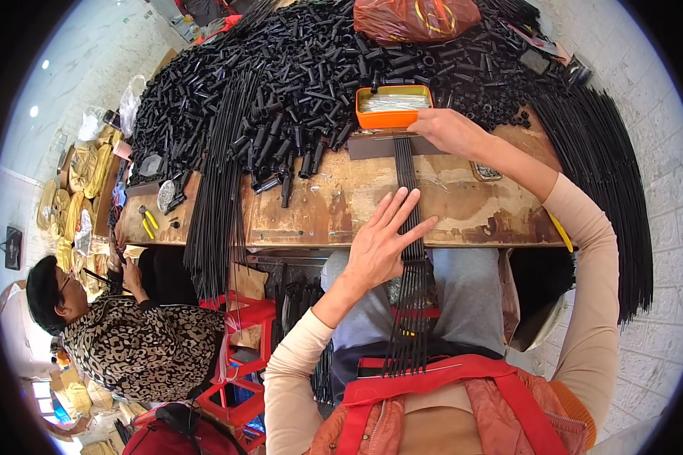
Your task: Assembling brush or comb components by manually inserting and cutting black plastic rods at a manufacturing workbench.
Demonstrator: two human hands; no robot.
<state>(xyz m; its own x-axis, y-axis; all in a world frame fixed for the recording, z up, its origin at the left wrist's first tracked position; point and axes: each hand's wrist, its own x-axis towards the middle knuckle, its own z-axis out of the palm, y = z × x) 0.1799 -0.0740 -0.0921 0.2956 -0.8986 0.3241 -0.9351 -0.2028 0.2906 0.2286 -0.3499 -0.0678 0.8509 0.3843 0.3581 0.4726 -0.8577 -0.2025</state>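
Squarely down the middle of the wooden table [463, 208]: a flat row of thin black rods [407, 227], long axis running straight away from the body, near ends hanging off the table edge over the lap, far ends butted against a dark flat strip [391, 146] just below the orange tray [393, 106]. Left hand [383, 243] spread wide and flat, palm down, fingers laid along and across the near stretch of the rods at the table edge; pressing, gripping nothing. Right hand [451, 130] reached far forward to the rods' far ends, knuckles up, fingers curled down at the strip and beside the tray's right corner; whether pinching anything, cannot tell. So: left hand nearer the body on the rods' near half, right hand at their far tips, both on the same line. Heap of short black tubes [296, 68] behind and left of the tray; another bundle of long black rods [216, 197] draped over the table's left part, well apart from both hands. Person in a spotted top [144, 341] seated at far left.
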